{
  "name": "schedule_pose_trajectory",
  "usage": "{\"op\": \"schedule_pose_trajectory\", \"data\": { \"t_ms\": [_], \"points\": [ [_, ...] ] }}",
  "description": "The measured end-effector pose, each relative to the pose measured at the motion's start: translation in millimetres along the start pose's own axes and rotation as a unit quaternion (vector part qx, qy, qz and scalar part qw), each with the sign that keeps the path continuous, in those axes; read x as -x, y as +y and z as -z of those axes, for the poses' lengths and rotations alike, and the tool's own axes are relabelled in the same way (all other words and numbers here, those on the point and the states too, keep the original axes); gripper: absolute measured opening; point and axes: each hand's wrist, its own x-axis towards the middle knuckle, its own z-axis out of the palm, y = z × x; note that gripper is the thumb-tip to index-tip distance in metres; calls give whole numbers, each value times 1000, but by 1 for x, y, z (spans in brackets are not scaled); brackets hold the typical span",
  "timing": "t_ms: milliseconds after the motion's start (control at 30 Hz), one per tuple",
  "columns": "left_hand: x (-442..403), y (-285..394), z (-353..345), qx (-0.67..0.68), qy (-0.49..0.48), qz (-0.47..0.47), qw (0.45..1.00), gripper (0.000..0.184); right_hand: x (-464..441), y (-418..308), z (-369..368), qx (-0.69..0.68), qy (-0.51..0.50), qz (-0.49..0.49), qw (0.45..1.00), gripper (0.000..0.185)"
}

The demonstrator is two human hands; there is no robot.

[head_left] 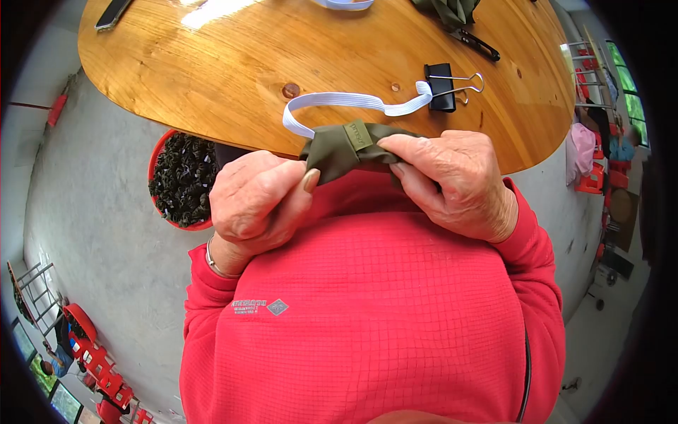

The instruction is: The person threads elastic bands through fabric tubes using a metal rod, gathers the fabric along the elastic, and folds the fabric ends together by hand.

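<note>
Both hands are pinching a strip of olive-green cloth [328, 152] just in front of the red top [381, 304], at the near edge of the wooden tabletop [212, 71]. The left hand [258, 201], with a bracelet [211, 256] at its wrist, grips the left end between thumb and curled fingers; the right hand [452, 180] nips the other end between thumb and finger. A small green label [359, 134] sits on the cloth between them. From the cloth's left end a white elastic band [339, 99] arcs over the wood to a black binder clip [441, 88]; whether the clip bites on it, I cannot tell. Farther off lie a black-handled tool [477, 44] and, touching it, more green fabric [452, 10]. On the floor [106, 177] to the left, a red basket [152, 166] holds many dark cloth pieces [185, 180].
</note>
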Motion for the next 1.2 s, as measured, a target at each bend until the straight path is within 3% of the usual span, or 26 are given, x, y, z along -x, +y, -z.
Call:
{"op": "schedule_pose_trajectory", "data": {
  "t_ms": [200,333,433,767,967,1200],
  "points": [
    [-5,-4,-7,-1,-24,-39,999,22,2,-2,-7,-20,-10,18,1000,34],
    [-9,-4,-7,6,-16,-45,999,21,-2,-3,-4,-42,-14,10,999,23],
    [-10,0,-6,56,2,-8,998,21,-2,2,3,-77,-22,5,997,24],
    [-11,13,9,-46,12,48,998,36,-2,2,-1,-49,-26,16,998,25],
    [-14,6,10,-78,-61,-7,995,35,-3,0,-1,-28,-37,26,999,25],
    [-11,2,-1,-49,-19,-25,998,34,-4,-3,-5,1,-32,38,999,23]
  ]
}}
